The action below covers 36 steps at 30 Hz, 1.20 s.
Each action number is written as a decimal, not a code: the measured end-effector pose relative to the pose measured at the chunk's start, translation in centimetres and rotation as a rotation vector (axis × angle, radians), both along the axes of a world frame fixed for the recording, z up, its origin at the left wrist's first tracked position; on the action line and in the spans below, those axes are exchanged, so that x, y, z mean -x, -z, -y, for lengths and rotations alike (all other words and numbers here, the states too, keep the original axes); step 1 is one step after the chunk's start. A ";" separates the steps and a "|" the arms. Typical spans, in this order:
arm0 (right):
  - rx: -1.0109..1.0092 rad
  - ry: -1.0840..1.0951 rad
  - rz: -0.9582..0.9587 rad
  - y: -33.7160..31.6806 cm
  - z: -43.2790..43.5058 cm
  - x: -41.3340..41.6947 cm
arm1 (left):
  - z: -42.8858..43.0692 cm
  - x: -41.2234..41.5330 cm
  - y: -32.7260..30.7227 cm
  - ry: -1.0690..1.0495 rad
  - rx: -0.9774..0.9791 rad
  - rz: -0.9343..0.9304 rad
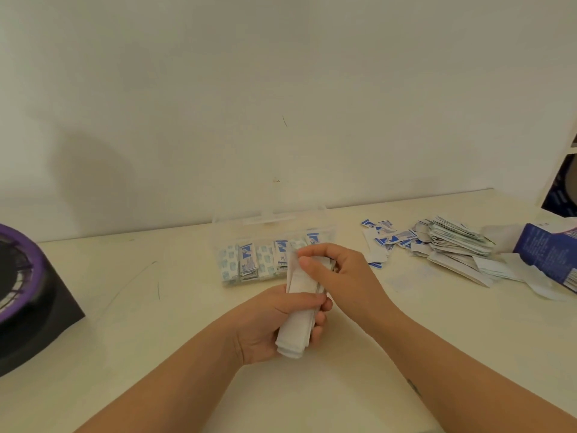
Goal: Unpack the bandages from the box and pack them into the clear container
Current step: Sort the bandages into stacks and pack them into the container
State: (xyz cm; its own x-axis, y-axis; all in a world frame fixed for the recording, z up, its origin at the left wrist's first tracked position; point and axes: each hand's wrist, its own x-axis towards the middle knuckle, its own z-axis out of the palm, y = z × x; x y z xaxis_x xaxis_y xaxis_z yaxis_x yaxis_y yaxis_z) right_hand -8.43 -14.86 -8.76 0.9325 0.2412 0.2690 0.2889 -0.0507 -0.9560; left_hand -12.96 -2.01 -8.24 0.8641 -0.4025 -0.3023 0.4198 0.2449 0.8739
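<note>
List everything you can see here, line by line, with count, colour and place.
table: one, cream, under everything
clear container: one, see-through, lid open, back centre of the table
packets: one row, too many to count, white and blue, inside the clear container
stack of bandages: one, white, held just in front of the clear container
loose pile: one heap of wrappers, white and blue, on the table at right
box: one, blue, right edge, past the loose pile
round object: one, black with a purple rim, left edge
left hand: one, grips the lower part of the stack
right hand: one, pinches the top of the stack
</note>
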 end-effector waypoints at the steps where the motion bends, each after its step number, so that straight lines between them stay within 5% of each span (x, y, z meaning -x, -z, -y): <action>1: 0.001 0.002 0.022 0.0 0.1 -0.3 | 0.0 0.0 0.0 -0.008 -0.031 0.021; 8: 0.442 -0.275 0.164 -3.4 2.2 -1.1 | 0.3 -0.2 0.2 -0.061 -0.437 0.303; 11: 0.401 -0.197 0.273 -4.2 3.1 -1.3 | 0.0 -0.3 -0.2 -0.083 -0.286 0.225; 15: 0.098 0.161 0.455 -4.3 4.9 -1.3 | -0.5 -0.7 -0.2 -0.203 -0.063 0.126; 18: 0.413 0.352 0.859 -3.1 6.2 -0.5 | -0.8 -1.2 -0.3 -0.335 0.106 0.051; 20: 0.797 0.140 0.952 -1.3 6.5 0.4 | -0.8 -1.2 -0.3 -0.356 0.190 -0.011; 23: 1.193 -0.213 0.584 0.1 6.6 2.2 | -0.6 -0.8 -0.4 -0.307 0.287 -0.081; 29: 0.499 0.028 0.146 -3.0 6.5 1.9 | 0.8 0.1 0.0 -0.231 0.145 0.020; 36: 0.100 -0.151 -0.327 -1.5 3.5 1.2 | 1.6 0.8 0.3 -0.205 -0.182 0.237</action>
